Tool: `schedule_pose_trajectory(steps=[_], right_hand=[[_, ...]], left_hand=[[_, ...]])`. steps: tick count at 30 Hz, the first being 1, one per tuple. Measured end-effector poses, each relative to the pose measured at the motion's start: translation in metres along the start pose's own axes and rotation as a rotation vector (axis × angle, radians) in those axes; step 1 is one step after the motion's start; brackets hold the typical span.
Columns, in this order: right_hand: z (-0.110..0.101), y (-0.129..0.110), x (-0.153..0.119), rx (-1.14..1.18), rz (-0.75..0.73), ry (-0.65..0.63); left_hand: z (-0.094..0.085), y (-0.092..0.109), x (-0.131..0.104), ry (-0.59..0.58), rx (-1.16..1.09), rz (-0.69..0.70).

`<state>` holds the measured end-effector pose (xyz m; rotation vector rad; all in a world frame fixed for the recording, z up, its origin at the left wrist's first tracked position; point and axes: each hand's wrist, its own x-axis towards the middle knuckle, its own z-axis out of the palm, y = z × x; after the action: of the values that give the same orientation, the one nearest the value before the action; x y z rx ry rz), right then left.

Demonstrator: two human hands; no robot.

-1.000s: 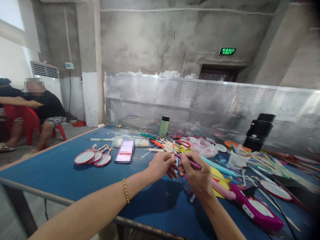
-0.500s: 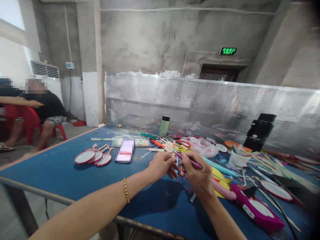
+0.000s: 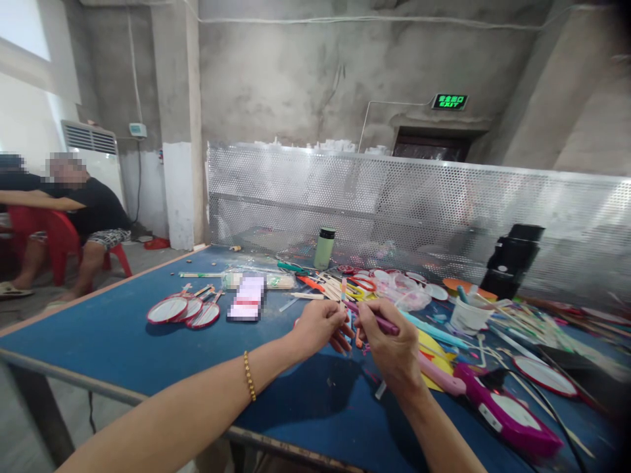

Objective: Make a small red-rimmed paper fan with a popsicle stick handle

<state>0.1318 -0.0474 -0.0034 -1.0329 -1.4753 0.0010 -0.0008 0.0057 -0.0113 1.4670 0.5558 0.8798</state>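
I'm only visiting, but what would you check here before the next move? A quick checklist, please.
1. Right grip holding the purple pen-like tool: ok.
2. Left grip pinching the banded strip: ok, it seems, standing upright.
3. Tool tip touching the strip: cannot tell; fingers hide it.
4. Green bottle upright: ok.
5. Phone clear of both grips: ok.
6. Uncluttered space by the right grip: not ok; yellow piece close by.

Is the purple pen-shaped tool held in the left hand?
No, the purple pen-shaped tool is held between the fingers of the right hand.
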Motion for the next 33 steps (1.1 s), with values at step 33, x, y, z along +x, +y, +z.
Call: schedule_pose_trajectory(steps=[33], right_hand=[[-0.0004, 0.0008, 0.0008, 0.0, 0.041, 0.018]], left_hand=[[0.0, 0.0002, 0.001, 0.009, 0.008, 0.008]])
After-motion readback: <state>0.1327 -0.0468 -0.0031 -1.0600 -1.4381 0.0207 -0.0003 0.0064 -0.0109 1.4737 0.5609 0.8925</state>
